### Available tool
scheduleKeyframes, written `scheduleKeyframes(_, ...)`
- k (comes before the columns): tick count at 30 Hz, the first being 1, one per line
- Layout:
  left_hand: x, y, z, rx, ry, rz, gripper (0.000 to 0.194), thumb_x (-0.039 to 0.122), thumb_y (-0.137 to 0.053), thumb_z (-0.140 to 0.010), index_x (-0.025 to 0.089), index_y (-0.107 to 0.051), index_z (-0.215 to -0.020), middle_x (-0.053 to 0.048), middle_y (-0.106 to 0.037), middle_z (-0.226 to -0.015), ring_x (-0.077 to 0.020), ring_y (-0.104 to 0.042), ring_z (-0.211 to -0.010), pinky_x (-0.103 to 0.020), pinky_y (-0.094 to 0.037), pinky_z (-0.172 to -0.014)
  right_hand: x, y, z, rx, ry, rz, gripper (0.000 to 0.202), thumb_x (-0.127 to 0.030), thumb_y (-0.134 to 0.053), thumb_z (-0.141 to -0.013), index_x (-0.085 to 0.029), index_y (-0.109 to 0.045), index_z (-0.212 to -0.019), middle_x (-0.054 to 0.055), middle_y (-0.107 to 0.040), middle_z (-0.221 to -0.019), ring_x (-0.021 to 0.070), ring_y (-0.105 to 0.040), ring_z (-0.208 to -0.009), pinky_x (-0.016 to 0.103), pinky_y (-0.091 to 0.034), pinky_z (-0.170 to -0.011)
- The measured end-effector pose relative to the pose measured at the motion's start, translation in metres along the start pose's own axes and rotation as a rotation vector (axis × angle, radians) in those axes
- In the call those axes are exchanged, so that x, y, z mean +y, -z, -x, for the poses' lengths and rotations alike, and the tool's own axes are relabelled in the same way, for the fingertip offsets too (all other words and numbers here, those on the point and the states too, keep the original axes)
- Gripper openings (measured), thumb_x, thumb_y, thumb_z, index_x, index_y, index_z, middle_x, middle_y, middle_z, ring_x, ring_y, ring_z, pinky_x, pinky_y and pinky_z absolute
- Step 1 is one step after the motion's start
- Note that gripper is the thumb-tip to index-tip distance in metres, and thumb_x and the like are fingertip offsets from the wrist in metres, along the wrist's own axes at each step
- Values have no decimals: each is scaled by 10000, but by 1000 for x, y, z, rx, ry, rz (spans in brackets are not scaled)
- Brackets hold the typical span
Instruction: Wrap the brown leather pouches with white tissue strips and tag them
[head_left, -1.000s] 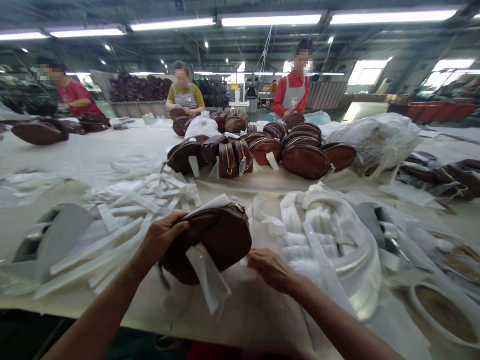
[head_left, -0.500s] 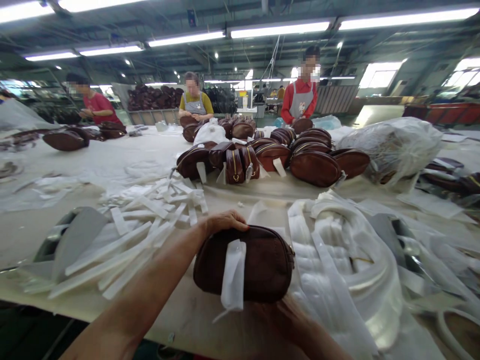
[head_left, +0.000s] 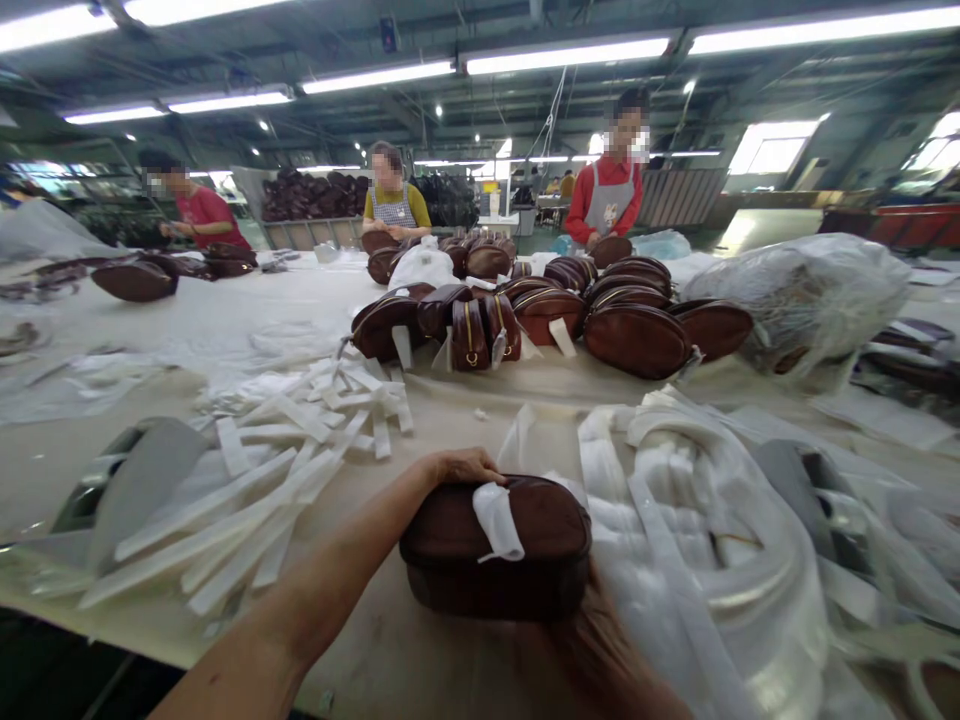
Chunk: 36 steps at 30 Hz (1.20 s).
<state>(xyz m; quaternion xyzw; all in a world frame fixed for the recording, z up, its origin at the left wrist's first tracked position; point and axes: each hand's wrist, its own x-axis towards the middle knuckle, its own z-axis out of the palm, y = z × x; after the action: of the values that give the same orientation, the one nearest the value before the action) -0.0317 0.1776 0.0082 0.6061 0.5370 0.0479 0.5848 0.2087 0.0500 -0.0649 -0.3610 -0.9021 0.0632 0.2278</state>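
Note:
A dark brown leather pouch bag (head_left: pixel 450 585) is between my hands, just above the table. A white paper strip (head_left: pixel 496 522) hangs over its front face. My left hand (head_left: pixel 469 465) is closed on the bag's upper rear edge, with some fingers hidden behind it. Low at the right end, my right hand (head_left: pixel 596 625) grips the bag's underside; its fingertips are out of sight beneath it. Left of the bag lies a heap of cut white strips (head_left: pixel 300 455). To the right is a pile of looped white wrapping material (head_left: pixel 720 520).
Several finished brown bags (head_left: pixel 637 340) stand in rows farther back on the table (head_left: pixel 435 410). A large plastic-wrapped bundle (head_left: pixel 817 295) sits at right. Grey dispensers (head_left: pixel 142 480) flank the work area. Three co-workers, one in a red shirt (head_left: pixel 626 205), stand across the table.
The bag has tipped so its front face leans back and more of its bottom shows. The paper strip has folded up over it. Both hands have kept their hold.

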Motion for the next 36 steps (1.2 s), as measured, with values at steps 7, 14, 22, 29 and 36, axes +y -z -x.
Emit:
scheduleKeyframes(7,-7,-2,1,6,-62,-48,565,681,-656,-535,122,-594,-593,26,-457,-538,-105,-389,-561,-229,-288,-529,21,14,3,25,-124,155,580,-45,-372,-792,-204,-476,-1340,117,-561,-1297,265,-526,-1186,452,-470,-962)
scheduleKeyframes(14,3,-6,9,27,-78,-120,417,532,-660,-632,128,-586,-560,41,-440,-515,-93,-381,-545,-221,-279,-527,51,41,-20,156,-550,-95,399,-304,-348,-871,-151,-634,-1104,137,-659,-1129,266,-609,-1063,436,-493,-921)
scheduleKeyframes(22,18,-13,4,47,-74,-230,263,311,-591,-746,129,-610,-556,44,-454,-498,-91,-390,-538,-216,-293,-541,57,44,-120,-124,-562,-168,224,-257,-523,-798,-194,-694,-929,101,-699,-1009,259,-595,-1075,373,-428,-954)
scheduleKeyframes(29,15,-14,1,45,-75,-286,217,292,-572,-772,129,-647,-648,47,-458,-519,-96,-414,-547,-213,-300,-540,64,23,-165,-160,-649,-175,225,-310,-523,-811,-156,-679,-860,169,-659,-1007,295,-591,-1001,389,-416,-864)
scheduleKeyframes(36,17,-14,1,56,-68,-324,184,280,-580,-772,141,-640,-667,39,-493,-559,-111,-449,-588,-220,-337,-592,59,8,-188,-237,-704,-551,213,-354,-623,-668,-175,-599,-554,42,-615,-600,194,-594,-670,309,-433,-656)
